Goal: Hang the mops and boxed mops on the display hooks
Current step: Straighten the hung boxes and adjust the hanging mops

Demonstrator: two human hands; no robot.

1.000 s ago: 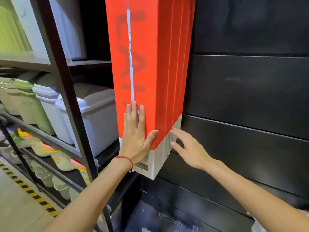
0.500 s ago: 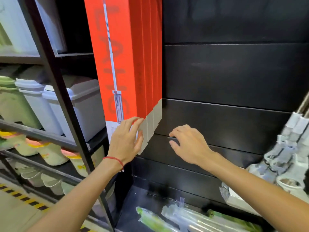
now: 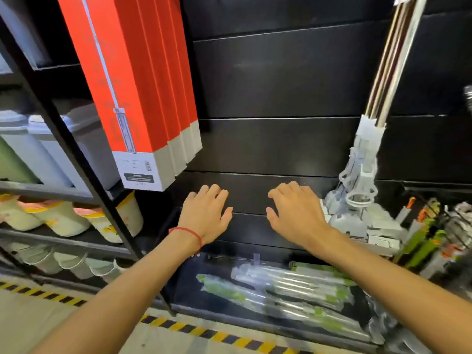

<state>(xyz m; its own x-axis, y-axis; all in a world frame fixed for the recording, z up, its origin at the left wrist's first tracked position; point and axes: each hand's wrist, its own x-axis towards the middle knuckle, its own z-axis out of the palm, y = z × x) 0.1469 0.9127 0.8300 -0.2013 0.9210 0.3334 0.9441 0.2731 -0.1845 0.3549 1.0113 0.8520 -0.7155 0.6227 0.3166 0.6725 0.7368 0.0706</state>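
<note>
Facing black slatwall, left hand and right hand empty, fingers relaxed. Bagged mops below likely light, slippery; grip mid-shaft.

The boxes run past the top edge, so how they hang cannot be told; the rear ones show only narrow sides. Their label is too small to read. The mops lose their handles at the top edge. The wrapped mops below and goods far right are blurred. Whether the left hand or right hand touches the panel is unclear
</note>
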